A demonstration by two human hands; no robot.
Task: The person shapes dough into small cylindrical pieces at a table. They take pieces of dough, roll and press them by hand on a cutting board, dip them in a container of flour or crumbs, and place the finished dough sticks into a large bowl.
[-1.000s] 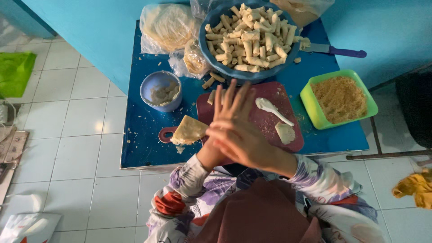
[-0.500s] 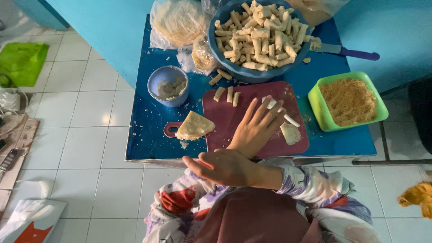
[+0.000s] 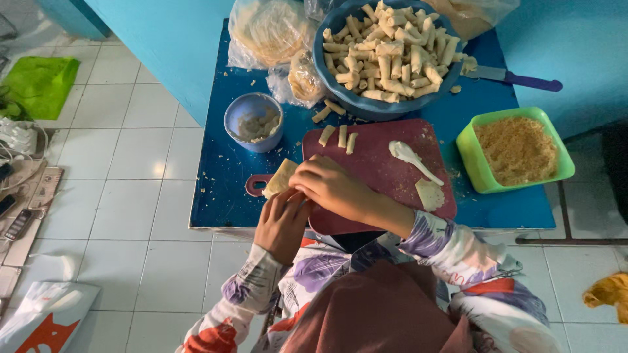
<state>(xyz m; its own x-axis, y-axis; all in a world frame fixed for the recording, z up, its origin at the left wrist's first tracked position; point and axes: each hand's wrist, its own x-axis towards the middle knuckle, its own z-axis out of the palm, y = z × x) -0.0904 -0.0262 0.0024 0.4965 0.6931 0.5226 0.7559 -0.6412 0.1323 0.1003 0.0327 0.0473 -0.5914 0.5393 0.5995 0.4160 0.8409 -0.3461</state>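
**Rolling session: big pile done, wrappers still to go**

Both my hands were on one pale wrapper sheet (image 3: 280, 178) at the left edge of the dark red cutting board (image 3: 386, 171), right by its handle. My left hand (image 3: 282, 222) was cupped under the near corner and my right hand (image 3: 330, 188) was closed over the top of it, fingers curled in, so I'd call this one mid-fold, not yet a finished roll.

On the board's far edge sat three finished little rolls (image 3: 339, 136) in a row. A white spoon (image 3: 409, 157) lay toward the board's right side, with a small scrap of wrapper (image 3: 430, 193) just near of it.

Beyond the board, the big blue bowl (image 3: 327, 39) was heaped with rolls, so most of the work looked done. Left of the board was the small blue cup of filling (image 3: 254, 121), still partly full, and a bag of round wrappers (image 3: 271, 29) sat further back. Right of the board was a green tub of crumbs (image 3: 517, 149).
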